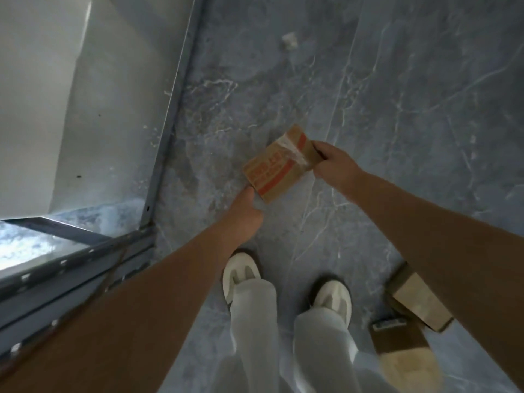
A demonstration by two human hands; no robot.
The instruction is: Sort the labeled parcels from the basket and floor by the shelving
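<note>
A small brown cardboard parcel (279, 164) with orange print and clear tape hangs above the grey marble floor. My right hand (334, 161) pinches its far right corner. My left hand (245, 214) sits just below its near left corner, fingertips at the edge; whether they grip the parcel I cannot tell. Two more brown parcels lie on the floor at the lower right, one (419, 300) partly under my right forearm, the other (399, 344) nearer me with a pale label.
Grey metal shelving (167, 114) stands at the left with a white panel behind it and a lower shelf (42, 251) at the near left. My feet in white shoes (241, 275) stand below the hands. A small white scrap (289, 41) lies on the far floor.
</note>
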